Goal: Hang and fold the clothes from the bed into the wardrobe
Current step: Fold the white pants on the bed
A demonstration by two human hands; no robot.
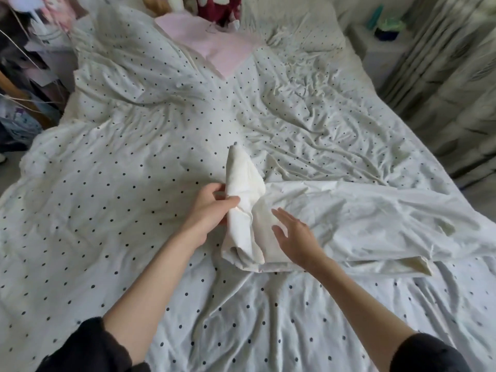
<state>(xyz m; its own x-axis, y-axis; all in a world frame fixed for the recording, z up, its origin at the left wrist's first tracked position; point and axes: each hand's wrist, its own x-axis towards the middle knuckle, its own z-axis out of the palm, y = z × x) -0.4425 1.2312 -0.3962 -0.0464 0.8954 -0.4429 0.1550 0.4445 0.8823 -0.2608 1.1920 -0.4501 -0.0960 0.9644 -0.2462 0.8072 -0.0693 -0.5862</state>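
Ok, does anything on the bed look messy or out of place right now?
Nothing spilled or damaged. The white garment is only half folded: the left hand grips a bunched end lifted off the dotted duvet, the right hand is open. A pink garment lies unfolded near the pillows.

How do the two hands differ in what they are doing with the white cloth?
The left hand grips a raised fold of the white cloth; the right hand is open, fingers straight, over its flat part. The left comes from the cloth's left, the right from its right. Both forearms are bare, with dark sleeves.
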